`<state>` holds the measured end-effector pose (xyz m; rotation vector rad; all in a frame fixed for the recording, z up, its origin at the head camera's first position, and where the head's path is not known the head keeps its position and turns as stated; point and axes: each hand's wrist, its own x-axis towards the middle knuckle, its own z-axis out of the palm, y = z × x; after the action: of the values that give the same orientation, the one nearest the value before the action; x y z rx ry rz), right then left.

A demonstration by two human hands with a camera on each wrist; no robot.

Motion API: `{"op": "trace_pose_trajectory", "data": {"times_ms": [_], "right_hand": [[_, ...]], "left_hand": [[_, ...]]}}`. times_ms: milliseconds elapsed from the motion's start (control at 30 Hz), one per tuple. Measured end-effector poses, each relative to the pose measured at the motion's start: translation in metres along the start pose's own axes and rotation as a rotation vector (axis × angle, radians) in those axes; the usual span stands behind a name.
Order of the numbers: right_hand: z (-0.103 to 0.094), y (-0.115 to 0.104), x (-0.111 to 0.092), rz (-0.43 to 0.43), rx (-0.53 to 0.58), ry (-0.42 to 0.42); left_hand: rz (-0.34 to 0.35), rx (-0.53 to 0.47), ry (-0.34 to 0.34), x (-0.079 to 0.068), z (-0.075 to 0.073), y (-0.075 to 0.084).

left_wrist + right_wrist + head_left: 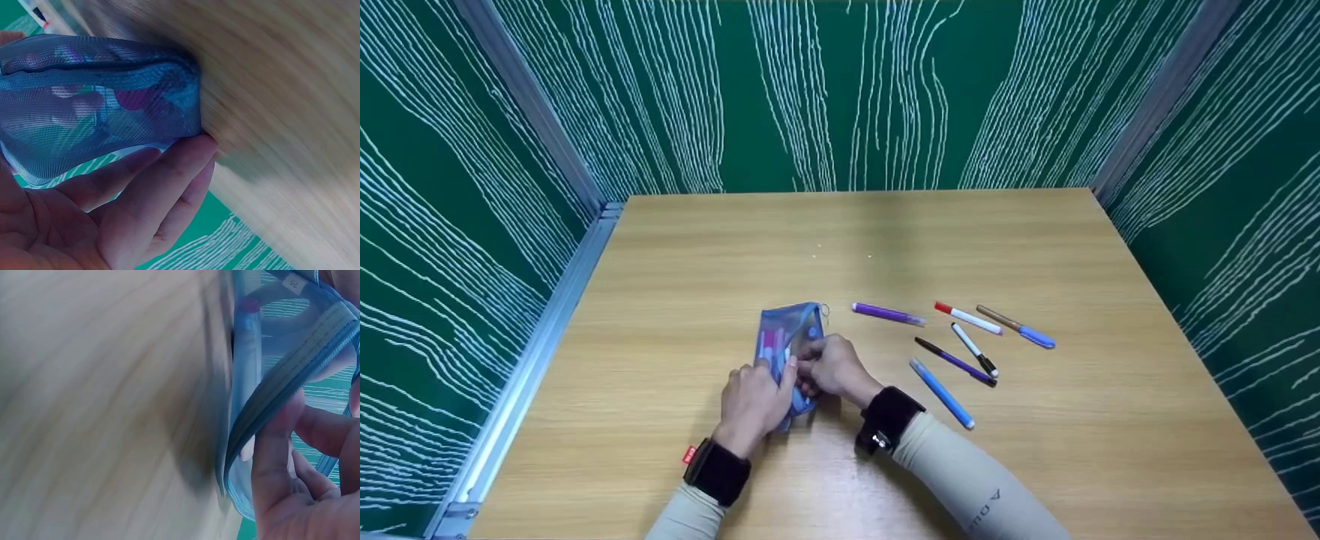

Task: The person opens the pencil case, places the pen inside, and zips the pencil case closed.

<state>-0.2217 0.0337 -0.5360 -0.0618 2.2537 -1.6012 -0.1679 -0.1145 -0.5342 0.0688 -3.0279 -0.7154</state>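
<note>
Pouch (789, 316) of blue see-through mesh sits between the two hands, its far end reaching out beyond them and the rest partly hidden by their fingers. The left hand (754, 397) is on the pouch's near left side, gripping it with the thumb in front and the fingers (163, 197) behind, fairly straight, one tip at a corner of the mesh. The right hand (836, 367) is at the pouch's right side — thumb and fingers bent together, pinching the edge by the zip (281, 379). Next to that grip the pouch gapes a little, and a marker with a pink end (246, 365) shows through the mesh. I cannot tell whether the pouch's near end touches the table (660, 277).

Several loose pens lie to the right of the pouch. Nearest its far end is a purple marker (885, 313); farther right come a red-capped white marker (971, 319) and a brown and blue pen (1016, 327). A black-capped white marker (973, 349), a slim dark pen (952, 361) and a blue marker (942, 394) lie nearer the person — all well apart from the pouch. A small ring (824, 309) hangs at the pouch's far right corner.
</note>
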Motion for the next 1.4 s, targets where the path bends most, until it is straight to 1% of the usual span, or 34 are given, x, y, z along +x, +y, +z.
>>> {"op": "trace_pose_trajectory", "data": {"times_ms": [167,400,467,667,933,1133,1300,1400], "right_hand": [[-0.004,0.001,-0.002,-0.026,-0.038,0.014],[-0.013,0.003,-0.002,-0.155,-0.227,0.073],[-0.016,0.003,-0.003,-0.170,-0.260,0.085],[-0.025,0.002,-0.005,-0.222,-0.408,0.138],[-0.041,0.004,-0.012,-0.254,-0.488,0.173],[-0.058,0.006,-0.021,-0.219,-0.540,0.190],[-0.071,0.009,-0.027,-0.241,-0.621,0.236],[-0.077,0.011,-0.031,-0.218,-0.674,0.250]], "left_hand": [[-0.007,-0.004,-0.004,0.000,-0.001,0.000],[0.019,0.011,0.035,0.000,0.001,0.000],[0.015,0.012,0.027,0.001,0.001,0.000],[-0.004,0.014,-0.009,0.001,-0.001,0.001],[0.004,0.005,0.000,0.000,-0.001,-0.001],[0.015,-0.001,0.016,0.000,0.001,-0.002],[0.024,0.008,0.031,0.000,0.001,-0.001],[0.029,0.012,0.036,-0.001,0.001,-0.001]]}}
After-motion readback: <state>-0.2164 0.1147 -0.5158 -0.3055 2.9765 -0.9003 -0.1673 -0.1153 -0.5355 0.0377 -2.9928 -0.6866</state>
